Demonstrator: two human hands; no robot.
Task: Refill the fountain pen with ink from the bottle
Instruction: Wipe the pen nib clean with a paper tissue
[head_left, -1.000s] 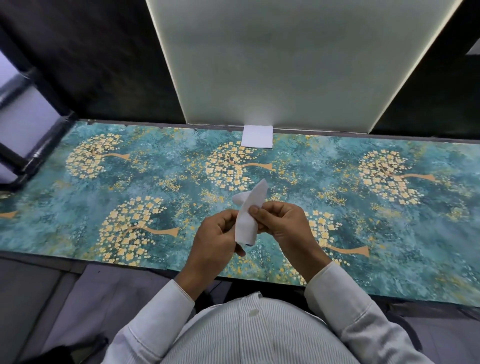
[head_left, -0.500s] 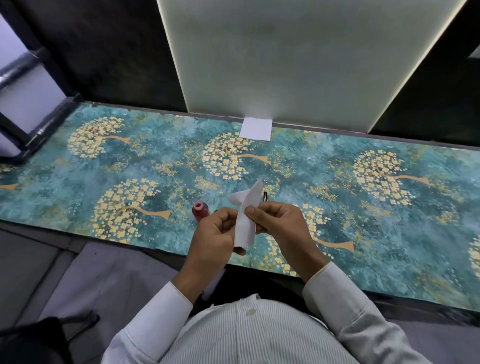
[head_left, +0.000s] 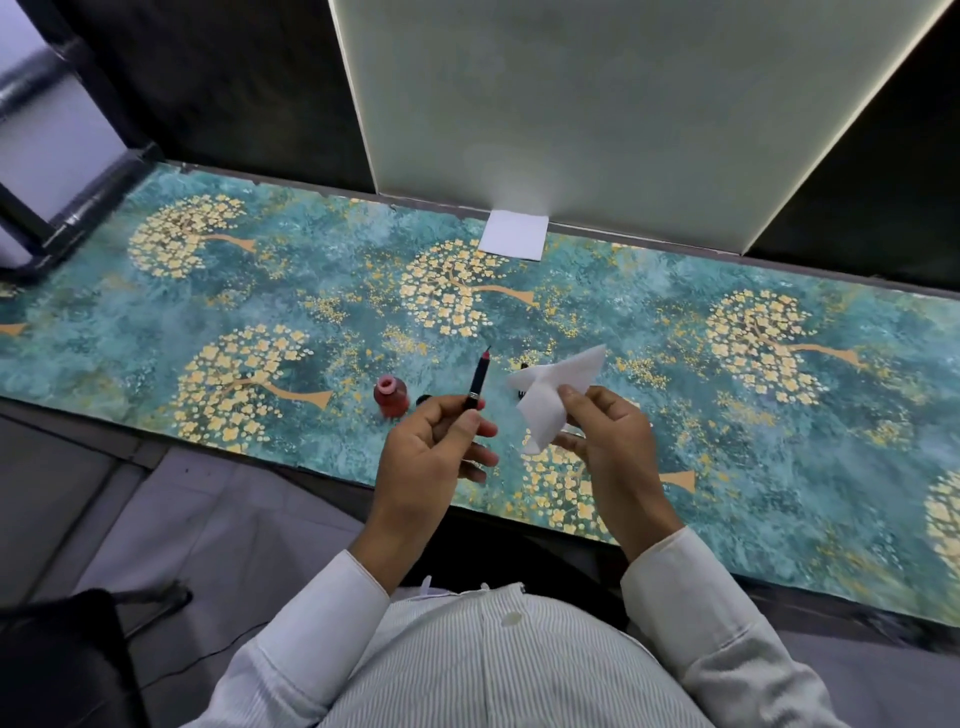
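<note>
Teal tabletop (head_left: 156, 322) bears an uncapped red ink bottle (head_left: 390, 397); left grip (head_left: 431, 457) pinches the pen (head_left: 479, 379), right grip (head_left: 608, 441) the tissue (head_left: 550, 395).

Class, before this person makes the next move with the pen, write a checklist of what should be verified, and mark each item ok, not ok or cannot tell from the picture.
1. Left hand has a firm grip on the pen section, tip pointing up and away: ok.
2. Right hand holds the white tissue, clear of the pen: ok.
3. Red ink bottle stands upright on the patterned mat: ok.
4. Bottle is closed against spills: not ok, mouth looks open, dark cap beside it.
5. Tip wiped clean: cannot tell, too small.
6. Pen barrel within reach: cannot tell, mostly hidden behind the tissue.
</note>
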